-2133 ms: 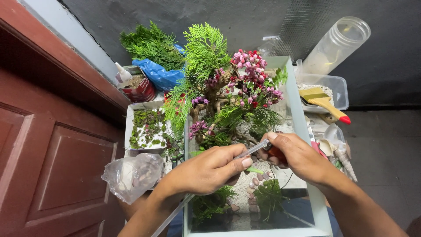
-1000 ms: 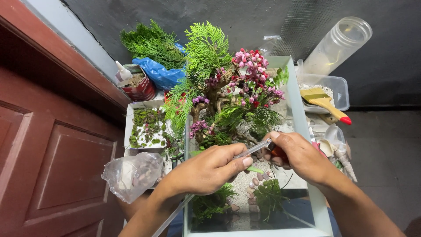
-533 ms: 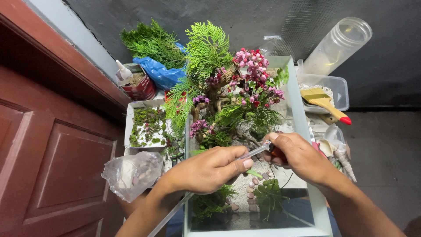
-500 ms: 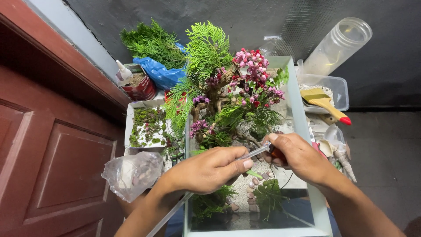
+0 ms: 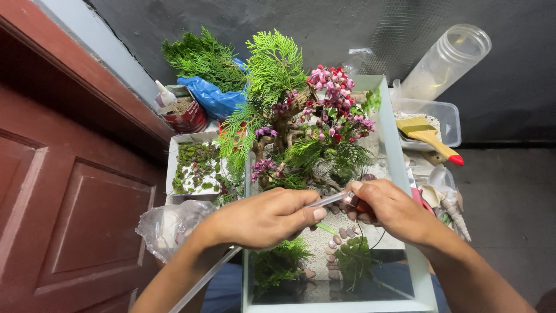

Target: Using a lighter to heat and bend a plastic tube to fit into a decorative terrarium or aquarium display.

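Left hand (image 5: 263, 217) pinches long tweezers (image 5: 333, 200); right hand (image 5: 391, 208) grips their tip. A slip toward twelve o'clock could snap the pink-flowered plant (image 5: 333, 98).

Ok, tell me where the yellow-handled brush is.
In the head view, the brush lies at the right, across the clear plastic tub beside the glass tank, below the tipped plastic jar.

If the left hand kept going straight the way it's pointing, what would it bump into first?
The left hand points rightward along the long thin tool it pinches. Going straight on, it would most likely meet the right hand first, which already touches that tool's tip above the glass tank. Depth is hard to judge.
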